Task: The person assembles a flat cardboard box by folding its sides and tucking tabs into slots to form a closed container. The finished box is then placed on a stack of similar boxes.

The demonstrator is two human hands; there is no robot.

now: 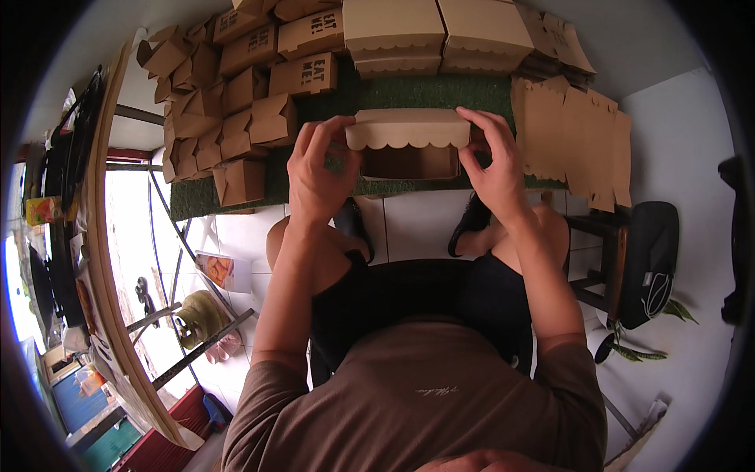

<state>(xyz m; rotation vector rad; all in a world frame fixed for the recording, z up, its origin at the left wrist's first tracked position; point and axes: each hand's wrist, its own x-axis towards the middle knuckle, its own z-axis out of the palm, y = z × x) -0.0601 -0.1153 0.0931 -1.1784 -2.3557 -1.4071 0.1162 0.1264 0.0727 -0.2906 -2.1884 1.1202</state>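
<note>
A brown cardboard box (407, 130) with a scalloped lid flap stands in front of me at the near edge of the green turf-covered table (377, 96). Its lid is partly lowered, and a dark gap shows between the scalloped edge and the front wall. My left hand (321, 167) grips the lid's left corner, with thumb and fingers curled. At the opposite corner, my right hand (494, 157) pinches the lid between thumb and fingers. The inside of the box is mostly in shadow.
Folded small boxes (252, 118) are piled on the left. Larger scalloped boxes (393, 31) are stacked at the back, and flat cardboard blanks (566, 134) lie on the right. A stool (602, 252) with a black bag (651, 259) stands right; a green gas cylinder (198, 318) is lower left.
</note>
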